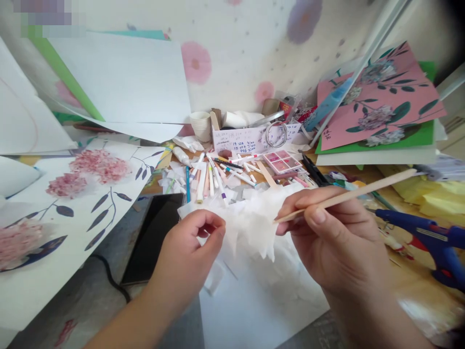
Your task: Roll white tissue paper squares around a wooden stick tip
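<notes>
My right hand [334,237] grips a thin wooden stick [363,194] between thumb and fingers, its lower tip pointing down to the left. Directly under that tip lies a heap of white, thin, torn-edged tissue paper [254,228]. To the left, my left hand [196,242] is closed in a pinch, thumb against forefinger; whatever may be between them is too small or hidden to make out. Beneath both hands a white sheet of paper [254,310] rests on the grey tabletop.
Several markers [214,179] are strewn behind the tissue, beside a pink palette [281,162]. A dark tablet-like device [152,237] sits left, near a flower picture [90,194]. At right lie a blue glue gun [425,237] and yellow paper [417,189]; a pink flower picture [385,97] leans behind.
</notes>
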Tool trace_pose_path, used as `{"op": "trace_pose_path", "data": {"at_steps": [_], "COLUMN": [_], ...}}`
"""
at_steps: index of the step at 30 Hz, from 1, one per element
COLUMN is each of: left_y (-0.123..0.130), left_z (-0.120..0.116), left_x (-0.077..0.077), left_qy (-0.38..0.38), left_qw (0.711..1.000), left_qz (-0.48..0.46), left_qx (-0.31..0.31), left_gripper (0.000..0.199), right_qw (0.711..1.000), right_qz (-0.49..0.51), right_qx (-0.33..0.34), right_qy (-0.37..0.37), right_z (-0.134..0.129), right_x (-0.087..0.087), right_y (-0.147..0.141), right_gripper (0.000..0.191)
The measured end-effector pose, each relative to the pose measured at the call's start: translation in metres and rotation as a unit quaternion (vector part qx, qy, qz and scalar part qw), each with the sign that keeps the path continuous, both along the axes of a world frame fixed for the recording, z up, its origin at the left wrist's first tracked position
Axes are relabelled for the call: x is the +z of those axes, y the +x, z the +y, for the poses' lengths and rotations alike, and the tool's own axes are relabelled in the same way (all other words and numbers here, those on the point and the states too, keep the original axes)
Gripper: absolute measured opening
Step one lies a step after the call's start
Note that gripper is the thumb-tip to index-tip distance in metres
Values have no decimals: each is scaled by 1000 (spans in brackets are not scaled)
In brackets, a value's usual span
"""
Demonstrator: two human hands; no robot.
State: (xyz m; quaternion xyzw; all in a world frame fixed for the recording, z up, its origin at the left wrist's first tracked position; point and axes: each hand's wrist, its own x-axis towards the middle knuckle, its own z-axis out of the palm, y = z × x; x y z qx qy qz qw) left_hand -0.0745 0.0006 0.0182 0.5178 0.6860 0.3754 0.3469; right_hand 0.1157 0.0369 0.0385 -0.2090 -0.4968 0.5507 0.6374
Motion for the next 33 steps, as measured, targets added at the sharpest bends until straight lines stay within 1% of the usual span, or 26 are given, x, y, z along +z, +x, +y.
{"op": "trace_pose_path", "data": {"at_steps": [2,3,4,6,7,9,11,12,14,16,20,28,31,33], "left_y": [0,-1,-1,-1,-1,2,7,9,12,13,13,12,12,13], "left_z": [-1,-3,-5,-10,-12,-16,-18,-18,-18,-17,-14,-15,-13,-12], "left_x": [0,1,1,2,3,4,6,6,6,6,7,6,6,7], "left_qy": [66,101,130,162,159,119,53,22,-12,-11,8,15,12,-10], "left_qw": [997,993,990,987,986,978,953,938,914,907,907,912,905,893], "left_qz": [47,55,49,-3,-46,-161,-286,-336,-399,-418,-422,-410,-426,-450], "left_qx": [-1,0,-1,-18,-31,-65,-86,-88,-71,-39,6,2,2,-1], "left_gripper": [13,15,15,12,12,13,17,18,17,16,17,17,16,16], "right_qw": [1000,1000,1000,999,999,998,996,996,995,994,993,991,990,990], "right_qz": [0,1,2,3,4,3,-3,-9,-26,-39,-61,-78,-84,-84], "right_qx": [15,23,29,38,43,60,83,92,98,99,103,110,109,108], "right_qy": [-1,-1,-2,-4,-7,-13,-17,-17,-18,-16,-2,15,16,16], "right_z": [0,0,0,0,-1,-3,-5,-6,-8,-9,-10,-12,-13,-12], "right_x": [-1,-2,-2,-4,-5,-7,-10,-11,-14,-15,-16,-15,-16,-16], "right_y": [0,0,0,-1,-1,-2,-3,-4,-4,-3,-2,-5,-4,-5], "right_gripper": [3,3,3,4,3,4,7,8,8,9,11,15,16,17]}}
